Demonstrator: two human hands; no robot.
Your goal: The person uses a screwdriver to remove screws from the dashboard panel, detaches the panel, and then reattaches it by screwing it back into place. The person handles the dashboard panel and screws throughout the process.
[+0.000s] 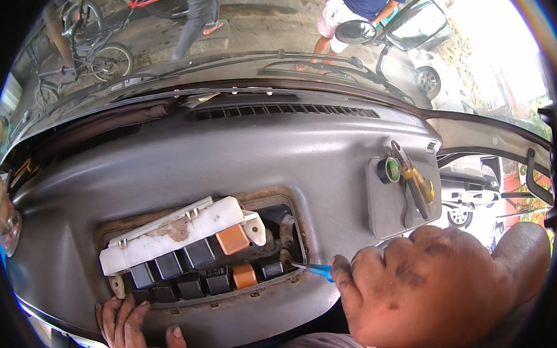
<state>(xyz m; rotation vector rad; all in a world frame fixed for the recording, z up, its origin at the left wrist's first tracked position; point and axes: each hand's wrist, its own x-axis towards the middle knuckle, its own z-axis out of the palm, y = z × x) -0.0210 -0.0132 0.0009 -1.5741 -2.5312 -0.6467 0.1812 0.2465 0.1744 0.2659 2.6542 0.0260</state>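
A white relay and fuse box (170, 239) sits tilted in a rusty opening of a grey car dashboard (229, 157). It carries several black relays (183, 263) and two orange ones (233, 239). My right hand (429, 285) grips a blue-handled screwdriver (319, 271), whose metal tip touches the opening's right edge by the box. My left hand (136, 326) rests with fingers spread on the dashboard's lower lip, just below the box, holding nothing.
Pliers with yellow handles (417, 187) and a green roll of tape (389, 170) lie on a grey panel at right. Through the windscreen I see bicycles (96, 51), standing people (352, 12) and a white car (428, 77).
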